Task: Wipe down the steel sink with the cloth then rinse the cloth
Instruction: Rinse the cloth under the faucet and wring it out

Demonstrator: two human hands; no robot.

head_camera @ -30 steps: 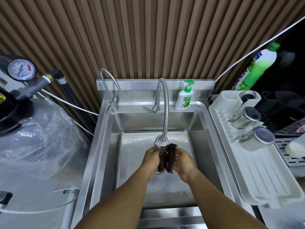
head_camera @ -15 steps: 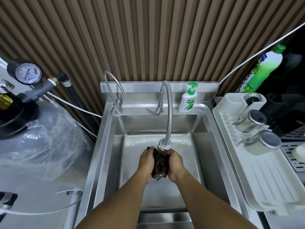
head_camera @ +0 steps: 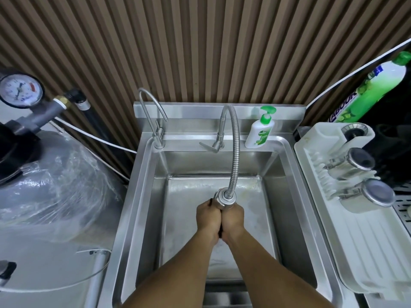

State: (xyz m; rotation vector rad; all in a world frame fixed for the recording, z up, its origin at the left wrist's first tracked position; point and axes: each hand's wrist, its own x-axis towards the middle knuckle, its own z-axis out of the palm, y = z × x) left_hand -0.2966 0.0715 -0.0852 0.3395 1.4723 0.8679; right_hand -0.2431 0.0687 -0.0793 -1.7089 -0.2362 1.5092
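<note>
Over the middle of the steel sink my left hand and my right hand are pressed tightly together. The dark brown cloth is squeezed between the palms; only a thin sliver shows between the heels of the hands and a bit at my left fingertips. The head of the flexible steel faucet sits directly above my knuckles. The sink floor looks wet. I cannot tell whether water is running.
A thin gooseneck tap stands at the sink's back left, a green-and-white soap pump bottle at the back right. A white drying rack with steel cups is on the right. A plastic-wrapped tank with a pressure gauge is on the left.
My hands have closed fully together around the cloth, which showed clearly between them before and is now almost hidden. The hands stay under the faucet head.
</note>
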